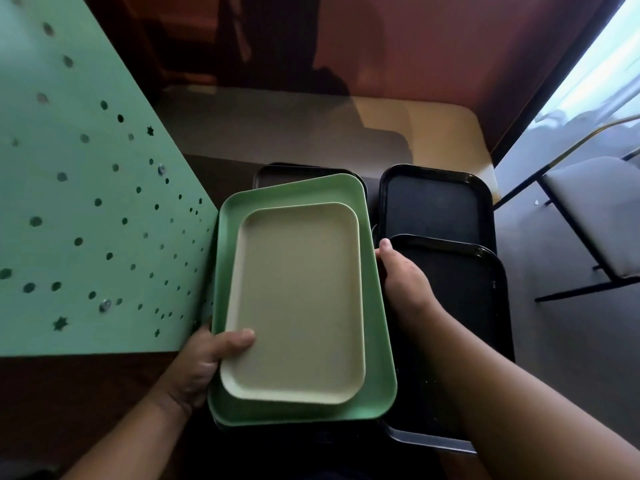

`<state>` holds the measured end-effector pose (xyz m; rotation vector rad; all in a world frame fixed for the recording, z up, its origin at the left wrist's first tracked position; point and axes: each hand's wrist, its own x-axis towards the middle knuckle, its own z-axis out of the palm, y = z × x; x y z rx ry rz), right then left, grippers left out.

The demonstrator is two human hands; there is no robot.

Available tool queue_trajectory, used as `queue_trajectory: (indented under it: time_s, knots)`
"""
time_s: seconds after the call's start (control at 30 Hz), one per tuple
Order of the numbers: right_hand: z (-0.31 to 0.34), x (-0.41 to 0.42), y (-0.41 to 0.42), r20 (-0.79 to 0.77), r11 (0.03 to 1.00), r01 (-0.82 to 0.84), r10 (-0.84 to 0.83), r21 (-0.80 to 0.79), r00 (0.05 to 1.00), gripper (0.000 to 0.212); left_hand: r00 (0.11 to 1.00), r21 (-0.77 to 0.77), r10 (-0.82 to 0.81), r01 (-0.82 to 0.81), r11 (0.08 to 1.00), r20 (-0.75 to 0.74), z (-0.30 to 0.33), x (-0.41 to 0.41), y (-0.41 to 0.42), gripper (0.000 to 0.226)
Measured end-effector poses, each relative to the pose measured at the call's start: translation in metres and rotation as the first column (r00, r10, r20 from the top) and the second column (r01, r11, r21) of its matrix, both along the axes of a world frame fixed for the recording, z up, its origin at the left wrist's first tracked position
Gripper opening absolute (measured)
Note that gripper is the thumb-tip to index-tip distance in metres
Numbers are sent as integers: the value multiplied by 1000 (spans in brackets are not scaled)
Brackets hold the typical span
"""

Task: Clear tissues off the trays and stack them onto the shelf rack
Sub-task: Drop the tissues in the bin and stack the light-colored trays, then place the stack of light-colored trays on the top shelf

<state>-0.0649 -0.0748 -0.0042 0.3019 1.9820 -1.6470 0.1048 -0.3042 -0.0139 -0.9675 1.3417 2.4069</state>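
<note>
A cream tray lies inside a larger green tray, and both rest on a dark tray whose far edge shows behind them. My left hand grips the near left corner, thumb on the cream tray's rim. My right hand holds the green tray's right edge. Two black trays lie to the right, one farther and one nearer, overlapping. No tissues are visible on any tray.
A mint green perforated panel stands upright close on the left, touching the green tray's left edge. A beige table top lies beyond the trays. A chair with a grey seat stands at the right.
</note>
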Motion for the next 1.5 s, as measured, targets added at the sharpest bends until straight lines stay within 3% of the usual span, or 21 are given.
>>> queue_trajectory:
  time_s: [0.1,0.33,0.43,0.5,0.57,0.63,0.77,0.83,1.0,1.07,1.27,1.43,1.5]
  knots:
    - [-18,-25,-8,-16,988,-20,23,152,1000,20,998,-14,53,-52,999,29,0,3,2,36]
    - [-45,-57,-20,46,765,-288,322,576,946,21,997,1,70,-70,998,21,5,0,5,22]
    - [-50,-63,-26,82,600,-374,456,707,886,17,999,-1,37,-37,999,15,8,-3,5,51]
    - [-47,-66,-29,106,582,-395,467,711,878,19,997,-5,71,-71,997,18,11,-6,6,25]
    - [-39,-65,-27,84,718,-319,343,618,935,19,993,-24,117,-117,993,26,10,-8,6,25]
    - [-32,-60,-21,27,878,-125,127,461,992,19,992,-38,121,-120,992,31,11,-11,7,27]
    - [-22,-41,0,-90,960,70,-48,270,995,21,996,-67,84,-84,994,0,21,-22,8,21]
    - [-17,-30,14,-103,986,96,-82,139,991,25,999,-82,32,-33,996,-23,22,-26,8,49]
    - [5,-3,46,-79,974,193,-203,-118,976,26,995,-159,-80,69,985,-64,35,-36,12,100]
    - [15,5,54,-62,963,216,-228,-164,972,27,991,-188,-115,101,977,-66,40,-41,13,110]
    - [41,30,63,-2,909,307,-321,-283,947,32,961,-264,-253,217,940,-110,70,-55,23,103]
    - [71,43,80,33,850,324,-342,-416,939,28,952,-335,-243,172,927,-185,97,-61,44,98]
    - [84,42,88,6,846,293,-324,-445,946,29,945,-349,-231,140,926,-232,107,-60,53,80]
